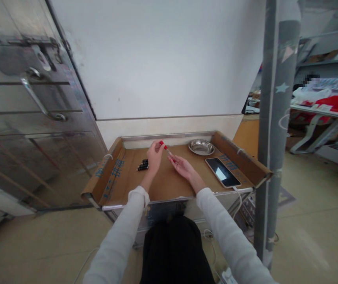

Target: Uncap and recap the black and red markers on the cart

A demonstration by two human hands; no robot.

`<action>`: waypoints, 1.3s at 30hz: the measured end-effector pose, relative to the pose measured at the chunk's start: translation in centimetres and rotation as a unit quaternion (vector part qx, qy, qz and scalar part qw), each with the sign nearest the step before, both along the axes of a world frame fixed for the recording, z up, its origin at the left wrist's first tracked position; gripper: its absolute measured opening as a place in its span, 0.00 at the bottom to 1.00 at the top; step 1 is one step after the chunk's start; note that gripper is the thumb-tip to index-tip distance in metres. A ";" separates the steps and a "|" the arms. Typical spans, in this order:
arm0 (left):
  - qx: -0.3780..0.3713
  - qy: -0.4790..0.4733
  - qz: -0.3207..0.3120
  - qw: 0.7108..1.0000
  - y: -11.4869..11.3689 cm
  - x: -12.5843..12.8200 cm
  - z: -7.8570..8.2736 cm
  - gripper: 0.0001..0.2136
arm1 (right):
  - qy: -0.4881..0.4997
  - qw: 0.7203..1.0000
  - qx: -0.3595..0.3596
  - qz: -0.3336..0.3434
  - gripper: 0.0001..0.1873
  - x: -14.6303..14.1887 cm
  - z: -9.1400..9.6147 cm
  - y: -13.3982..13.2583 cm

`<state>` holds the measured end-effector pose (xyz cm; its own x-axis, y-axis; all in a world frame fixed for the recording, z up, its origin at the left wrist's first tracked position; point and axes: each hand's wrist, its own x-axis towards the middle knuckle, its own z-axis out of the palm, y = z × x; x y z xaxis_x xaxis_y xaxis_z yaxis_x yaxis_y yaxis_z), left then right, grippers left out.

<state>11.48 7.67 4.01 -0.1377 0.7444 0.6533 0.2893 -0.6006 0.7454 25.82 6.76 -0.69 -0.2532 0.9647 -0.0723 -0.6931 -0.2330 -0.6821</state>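
Note:
My left hand [155, 153] is closed in a pinch near the upper end of a slim, clear-looking stick [169, 152]. Small red spots show at its fingertips; whether they are nails or part of an object is too small to tell. My right hand [183, 167] grips the lower end of that stick between thumb and fingers, palm partly turned up. Both hands are just above a cardboard-lined table [169, 183]. Beside my left hand lie several short black cylinders [143, 167], partly hidden by the wrist; one has a pale thin tip.
A shallow round metal dish [201, 147] sits at the back right of the table. In front of it lies a phone [222, 172] with a white cable [238, 197]. Cardboard walls [240, 157] edge the sides. A wrapped grey pole [275, 118] stands right, a metal door [33, 110] left.

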 end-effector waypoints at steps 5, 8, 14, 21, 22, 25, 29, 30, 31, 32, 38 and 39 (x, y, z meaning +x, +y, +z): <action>-0.085 0.032 0.033 0.995 2.3 -1.3 -1.2 0.06 | -0.100 0.994 0.026 -0.042 0.09 0.9 -1.0 0.4; -0.115 0.160 -0.022 0.980 2.8 -1.5 -2.7 0.05 | -0.204 0.970 0.096 -0.093 0.11 1.1 -1.4 0.6; -0.087 0.431 -0.021 0.898 1.9 -1.5 -3.8 0.04 | -0.488 0.808 0.313 -0.106 0.07 0.6 -1.0 0.6; -0.045 0.486 -0.064 0.871 0.3 -2.3 -3.6 0.08 | -0.688 0.614 0.370 -0.113 0.07 2.2 -0.6 0.3; -0.041 0.495 -0.075 0.865 0.2 -2.2 -3.7 0.09 | -0.695 0.606 0.374 -0.103 0.06 2.4 -0.6 0.4; -0.031 0.508 -0.073 0.858 0.5 -1.7 -4.0 0.09 | -0.708 0.590 0.377 -0.092 0.05 2.8 -0.6 0.9; -0.054 0.500 -0.026 0.864 1.4 -1.2 -4.2 0.06 | -0.723 0.583 0.351 -0.120 0.05 2.7 -0.6 1.9; -0.057 0.496 -0.011 0.866 1.5 -1.2 -4.0 0.06 | -0.720 0.586 0.347 -0.133 0.06 2.7 -0.6 2.0; -0.058 0.493 0.004 0.868 1.4 -1.3 -3.9 0.07 | -0.715 0.590 0.344 -0.150 0.07 2.6 -0.6 2.1; -0.056 0.489 0.017 0.870 1.2 -1.4 -3.6 0.08 | -0.706 0.597 0.342 -0.168 0.07 2.6 -0.6 2.0; -0.082 0.461 0.141 0.872 -2.4 -5.7 -2.6 0.09 | -0.569 0.748 0.248 -0.233 0.13 3.7 -0.3 -0.3; -0.101 0.459 0.162 0.868 -3.1 -6.9 -2.7 0.09 | -0.519 0.797 0.212 -0.223 0.15 4.1 0.0 -0.7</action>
<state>4.62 4.60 1.27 0.1483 0.8760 0.4589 0.9458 -0.2611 0.1928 29.89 6.03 -0.68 0.1059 0.9358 0.3363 0.3474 0.2821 -0.8943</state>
